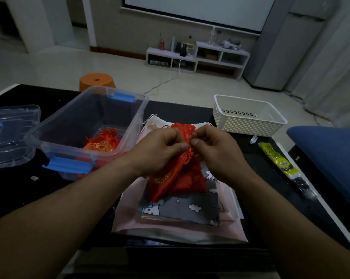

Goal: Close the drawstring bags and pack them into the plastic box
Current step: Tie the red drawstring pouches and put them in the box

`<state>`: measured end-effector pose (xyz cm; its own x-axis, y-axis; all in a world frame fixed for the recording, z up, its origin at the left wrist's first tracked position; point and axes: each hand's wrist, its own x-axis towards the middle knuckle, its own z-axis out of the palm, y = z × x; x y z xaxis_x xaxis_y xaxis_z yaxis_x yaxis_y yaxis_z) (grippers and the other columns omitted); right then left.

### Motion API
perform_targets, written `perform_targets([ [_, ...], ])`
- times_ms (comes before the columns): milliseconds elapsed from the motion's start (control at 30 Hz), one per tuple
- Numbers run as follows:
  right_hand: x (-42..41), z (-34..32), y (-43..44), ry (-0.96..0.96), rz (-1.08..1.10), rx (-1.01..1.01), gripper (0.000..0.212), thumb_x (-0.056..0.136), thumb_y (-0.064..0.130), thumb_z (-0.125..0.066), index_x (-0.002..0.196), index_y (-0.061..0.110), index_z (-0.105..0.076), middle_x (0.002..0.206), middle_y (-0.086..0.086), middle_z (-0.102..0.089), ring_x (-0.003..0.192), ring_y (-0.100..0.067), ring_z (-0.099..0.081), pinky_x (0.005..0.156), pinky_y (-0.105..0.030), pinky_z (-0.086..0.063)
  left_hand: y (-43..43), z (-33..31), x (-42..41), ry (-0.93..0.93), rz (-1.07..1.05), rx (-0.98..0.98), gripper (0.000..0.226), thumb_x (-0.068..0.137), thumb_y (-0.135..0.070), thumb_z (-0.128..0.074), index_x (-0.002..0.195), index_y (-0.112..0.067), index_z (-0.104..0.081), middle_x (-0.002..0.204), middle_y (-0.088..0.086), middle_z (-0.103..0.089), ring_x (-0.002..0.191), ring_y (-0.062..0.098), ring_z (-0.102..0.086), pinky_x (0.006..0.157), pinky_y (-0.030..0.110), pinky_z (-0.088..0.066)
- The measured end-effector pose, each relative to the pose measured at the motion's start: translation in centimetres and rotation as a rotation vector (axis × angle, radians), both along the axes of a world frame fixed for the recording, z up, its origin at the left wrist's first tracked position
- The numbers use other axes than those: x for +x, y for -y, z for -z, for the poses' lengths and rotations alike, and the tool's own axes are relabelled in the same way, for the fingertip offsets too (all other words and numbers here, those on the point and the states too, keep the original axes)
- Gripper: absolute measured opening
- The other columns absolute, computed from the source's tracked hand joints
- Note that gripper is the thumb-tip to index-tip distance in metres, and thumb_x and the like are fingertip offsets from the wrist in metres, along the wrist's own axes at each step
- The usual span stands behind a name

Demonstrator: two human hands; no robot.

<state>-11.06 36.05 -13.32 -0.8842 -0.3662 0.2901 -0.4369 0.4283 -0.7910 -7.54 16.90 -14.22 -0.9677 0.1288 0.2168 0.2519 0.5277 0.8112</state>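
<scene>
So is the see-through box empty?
Not empty: one red satin drawstring bag with gold embroidery lies inside the clear plastic box with blue latches.

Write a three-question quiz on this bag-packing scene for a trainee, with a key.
1. True or false: the white basket holds a red bag.
2. Fill in: the plastic box has ___ latches.
3. The left hand and the right hand both pinch: A the white basket, B the plastic box, C the red drawstring bag.

Key: 1 false; 2 blue; 3 C.
</scene>
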Motion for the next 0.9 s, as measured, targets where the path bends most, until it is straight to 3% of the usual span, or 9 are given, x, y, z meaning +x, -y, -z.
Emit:
perform_targets([
  [100,-0.2,-0.1,-0.1,0.123,0.018,-0.156,0.009,0.101,0.019,-0.061,0.096,0.024,-0.067,0.090,-0.011,-0.072,0.085,-0.033,-0.073,0.075,-0.057,-0.063,0.0,0.0,-0.1,-0.026,0.004,0.028,0.019,0.103,-0.026,-0.063,0.088,-0.015,-0.065,0.079,-0.004,-0.065,0.068,0.004,-0.059,0.063,0.016,-0.049],
  [267,0.2,-0.7,-0.1,0.206,0.038,-0.263,0.010,0.107,0.008,-0.054,0.101,0.009,-0.062,0.093,-0.016,-0.071,0.081,-0.030,-0.073,0.067,-0.043,-0.064,0.2,0.0,0.0,-0.027,0.031,-0.011,0.017,0.105,-0.024,-0.059,0.089,-0.020,-0.065,0.083,-0.005,-0.067,0.075,0.008,-0.062,0.067,0.018,-0.049],
  [400,0.3,-1.0,-0.1,0.254,0.040,-0.319,0.012,0.107,0.006,-0.051,0.100,0.009,-0.060,0.090,-0.012,-0.070,0.079,-0.025,-0.071,0.069,-0.045,-0.065,0.3,0.0,0.2,-0.024,-0.011,-0.050,0.016,0.104,-0.024,-0.060,0.090,-0.018,-0.063,0.081,-0.005,-0.064,0.070,0.002,-0.056,0.061,0.012,-0.043],
  [533,0.2,-1.2,-0.1,0.264,-0.015,-0.327,0.013,0.107,0.006,-0.052,0.100,0.011,-0.062,0.086,-0.007,-0.069,0.079,-0.023,-0.068,0.075,-0.045,-0.061,-0.8,-0.5,1.0,0.109,-0.002,0.038,0.022,0.107,-0.040,-0.050,0.116,-0.024,-0.062,0.101,-0.010,-0.065,0.085,-0.006,-0.058,0.069,0.011,-0.045],
  [600,0.1,-1.4,0.1,0.253,-0.019,-0.333,0.015,0.107,0.007,-0.053,0.099,0.014,-0.063,0.086,-0.005,-0.070,0.079,-0.021,-0.069,0.073,-0.041,-0.061,-1.0,-0.7,1.1,0.197,0.039,0.122,0.025,0.107,-0.042,-0.050,0.122,-0.027,-0.062,0.108,-0.009,-0.068,0.099,0.002,-0.064,0.081,0.022,-0.050],
  [700,0.1,-1.6,0.5,0.232,0.010,-0.387,0.012,0.106,0.009,-0.055,0.101,0.015,-0.064,0.087,-0.003,-0.072,0.079,-0.019,-0.069,0.070,-0.036,-0.060,-0.9,-1.1,1.2,0.235,0.044,0.212,0.023,0.104,-0.038,-0.059,0.112,-0.018,-0.066,0.098,0.001,-0.074,0.089,0.019,-0.072,0.084,0.041,-0.059],
  [767,0.0,-1.5,0.8,0.273,0.052,-0.434,0.011,0.107,0.019,-0.056,0.111,0.012,-0.064,0.100,-0.007,-0.075,0.090,-0.022,-0.074,0.075,-0.036,-0.062,-0.7,-1.5,1.5,0.230,-0.016,0.280,0.020,0.103,-0.036,-0.061,0.113,-0.020,-0.066,0.102,0.002,-0.076,0.095,0.020,-0.074,0.090,0.047,-0.061],
  [833,0.1,-1.6,1.1,0.388,0.039,-0.474,0.028,0.107,0.036,-0.057,0.120,0.012,-0.062,0.112,-0.009,-0.075,0.102,-0.026,-0.076,0.080,-0.040,-0.062,-0.6,-2.0,1.9,0.183,-0.086,0.292,0.018,0.102,-0.036,-0.063,0.112,-0.022,-0.065,0.106,0.003,-0.075,0.099,0.019,-0.073,0.093,0.050,-0.060],
  [900,0.4,-1.7,1.7,0.477,-0.022,-0.405,0.041,0.102,0.051,-0.060,0.120,0.015,-0.066,0.110,-0.006,-0.077,0.103,-0.026,-0.075,0.083,-0.043,-0.060,-0.3,-2.7,2.5,0.124,-0.127,0.303,0.017,0.102,-0.037,-0.063,0.108,-0.021,-0.062,0.104,0.003,-0.073,0.099,0.019,-0.072,0.092,0.051,-0.060],
])
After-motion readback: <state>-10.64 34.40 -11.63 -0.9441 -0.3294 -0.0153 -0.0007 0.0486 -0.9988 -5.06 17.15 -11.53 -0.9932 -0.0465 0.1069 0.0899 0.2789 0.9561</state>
